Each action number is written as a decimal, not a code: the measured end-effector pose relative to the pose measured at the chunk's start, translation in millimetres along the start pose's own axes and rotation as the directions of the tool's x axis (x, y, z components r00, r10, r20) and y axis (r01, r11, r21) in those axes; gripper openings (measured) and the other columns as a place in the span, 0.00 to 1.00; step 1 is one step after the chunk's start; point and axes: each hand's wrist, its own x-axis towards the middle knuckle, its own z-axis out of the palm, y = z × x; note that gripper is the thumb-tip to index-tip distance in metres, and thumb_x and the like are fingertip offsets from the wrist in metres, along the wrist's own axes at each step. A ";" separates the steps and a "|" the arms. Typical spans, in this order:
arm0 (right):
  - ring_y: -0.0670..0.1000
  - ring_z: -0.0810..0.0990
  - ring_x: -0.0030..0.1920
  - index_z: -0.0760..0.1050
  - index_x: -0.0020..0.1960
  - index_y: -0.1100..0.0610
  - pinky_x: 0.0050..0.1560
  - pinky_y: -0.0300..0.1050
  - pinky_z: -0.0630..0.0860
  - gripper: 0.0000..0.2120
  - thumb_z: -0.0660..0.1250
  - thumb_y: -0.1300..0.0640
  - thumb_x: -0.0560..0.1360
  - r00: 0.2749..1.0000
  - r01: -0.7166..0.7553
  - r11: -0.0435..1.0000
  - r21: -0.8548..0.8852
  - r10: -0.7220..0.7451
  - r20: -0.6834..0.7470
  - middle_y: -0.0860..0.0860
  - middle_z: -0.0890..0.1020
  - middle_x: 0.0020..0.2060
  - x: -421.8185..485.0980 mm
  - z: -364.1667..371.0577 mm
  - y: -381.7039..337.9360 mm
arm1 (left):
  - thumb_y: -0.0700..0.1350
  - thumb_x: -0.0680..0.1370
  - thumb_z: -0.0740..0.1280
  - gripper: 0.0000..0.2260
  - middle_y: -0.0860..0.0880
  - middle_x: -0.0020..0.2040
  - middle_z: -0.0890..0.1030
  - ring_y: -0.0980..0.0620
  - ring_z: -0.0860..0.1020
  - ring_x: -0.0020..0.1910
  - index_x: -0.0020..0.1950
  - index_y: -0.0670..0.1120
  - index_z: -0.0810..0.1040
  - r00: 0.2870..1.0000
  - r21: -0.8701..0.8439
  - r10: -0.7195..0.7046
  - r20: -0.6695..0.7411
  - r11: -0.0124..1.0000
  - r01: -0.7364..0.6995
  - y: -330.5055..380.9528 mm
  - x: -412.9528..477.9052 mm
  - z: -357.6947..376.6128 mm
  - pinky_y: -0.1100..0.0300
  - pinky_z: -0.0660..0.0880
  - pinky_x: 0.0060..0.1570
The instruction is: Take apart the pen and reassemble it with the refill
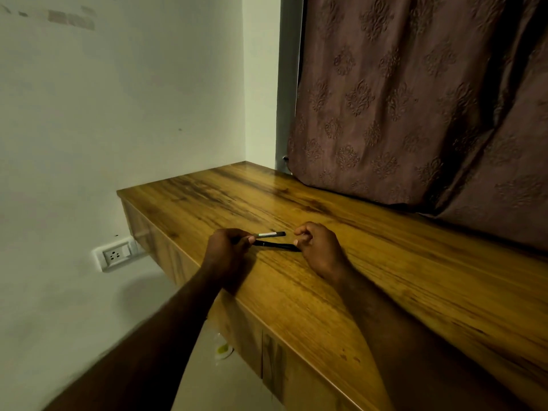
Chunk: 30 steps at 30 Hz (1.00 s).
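We log the left hand (226,250) and right hand (318,247) each pinching an end of the slim black plastic pen (275,245) just above the glossy wooden countertop (415,256), near its front edge; we judge a slipped twist could fling parts floorward.

Curtain (415,114) overhangs the desk's (296,292) back edge, wall (148,114) closes its far end, pen (275,245) held mid-desk; open wood along front edge and far corner.

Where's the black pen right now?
Head view, centre: the black pen is held between left hand and right hand over the wooden desk, close to its front edge.
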 end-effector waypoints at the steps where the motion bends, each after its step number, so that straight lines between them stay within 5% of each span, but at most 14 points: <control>1: 0.48 0.76 0.47 0.80 0.53 0.56 0.50 0.42 0.74 0.08 0.69 0.59 0.74 0.999 0.022 0.998 -0.055 -0.019 0.049 0.50 0.76 0.47 0.4 -0.9 3.0 | 0.41 0.75 0.70 0.03 0.54 0.31 0.79 0.65 0.75 0.27 0.44 0.44 0.84 0.999 -0.025 -0.027 -0.019 0.999 0.027 -2.8 0.3 2.1 0.70 0.70 0.32; 4: 0.51 0.76 0.54 0.79 0.58 0.56 0.59 0.45 0.72 0.12 0.68 0.59 0.75 0.990 0.042 0.987 -0.154 -0.021 0.139 0.52 0.77 0.53 2.1 -1.7 7.0 | 0.41 0.74 0.71 0.02 0.51 0.33 0.80 0.60 0.77 0.32 0.42 0.45 0.84 0.999 -0.009 -0.034 -0.019 0.999 0.034 -6.4 2.1 6.9 0.62 0.73 0.37; 9: 0.51 0.76 0.52 0.81 0.53 0.54 0.52 0.42 0.71 0.08 0.67 0.61 0.75 0.995 0.044 0.979 -0.199 -0.025 0.097 0.51 0.78 0.50 4.3 3.5 9.6 | 0.45 0.75 0.70 0.04 0.51 0.40 0.83 0.55 0.80 0.39 0.45 0.47 0.84 0.996 0.292 0.062 0.065 0.953 -0.079 -1.8 -4.6 4.3 0.64 0.73 0.41; 17: 0.48 0.74 0.47 0.81 0.54 0.55 0.48 0.40 0.68 0.10 0.68 0.61 0.74 0.995 0.093 0.971 -0.219 -0.084 0.050 0.50 0.78 0.49 11.7 9.5 7.3 | 0.46 0.77 0.64 0.09 0.47 0.48 0.82 0.50 0.79 0.45 0.52 0.49 0.83 0.995 0.524 0.056 0.077 0.847 -0.088 0.4 4.6 4.4 0.59 0.74 0.46; 30: 0.52 0.77 0.53 0.81 0.56 0.54 0.51 0.39 0.69 0.11 0.64 0.60 0.76 0.996 0.074 0.969 -0.235 -0.062 0.058 0.51 0.79 0.51 16.0 13.8 11.2 | 0.42 0.75 0.68 0.08 0.43 0.49 0.82 0.55 0.74 0.40 0.51 0.46 0.84 1.000 0.417 -0.015 0.023 0.909 0.004 -3.8 6.1 3.9 0.64 0.67 0.42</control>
